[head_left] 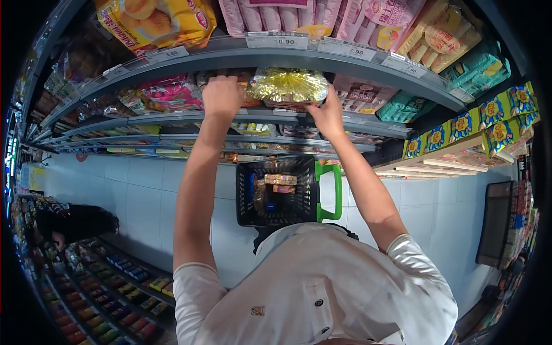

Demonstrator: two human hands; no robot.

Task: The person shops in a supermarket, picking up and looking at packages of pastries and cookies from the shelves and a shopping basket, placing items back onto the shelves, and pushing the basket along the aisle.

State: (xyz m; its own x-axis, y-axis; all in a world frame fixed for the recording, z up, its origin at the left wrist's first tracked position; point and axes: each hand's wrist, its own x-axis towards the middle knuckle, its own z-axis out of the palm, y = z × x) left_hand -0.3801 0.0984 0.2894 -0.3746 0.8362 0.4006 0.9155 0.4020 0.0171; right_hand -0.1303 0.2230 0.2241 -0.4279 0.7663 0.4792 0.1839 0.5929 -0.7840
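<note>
My right hand (pixel 329 117) grips the right side of a clear-sided package with a shiny gold crinkled top (pixel 289 84). Its thumb lies along the package's front and its fingers are at the side. To the left, my left hand (pixel 223 96) is curled over the goods on the same shelf (pixel 253 119). Its fingertips are hidden, so what they hold does not show. A pink snack bag (pixel 172 92) lies just left of that hand. Right of the gold-topped package is a brown-and-pink bag (pixel 363 94).
Above my hands runs an upper shelf edge (pixel 276 57) with price tags. Below stands a black shopping basket (pixel 277 215) with a green handle (pixel 338 190) and several packs inside. Green snack bags (pixel 460 127) hang at right. A person in black (pixel 75 224) is at the left.
</note>
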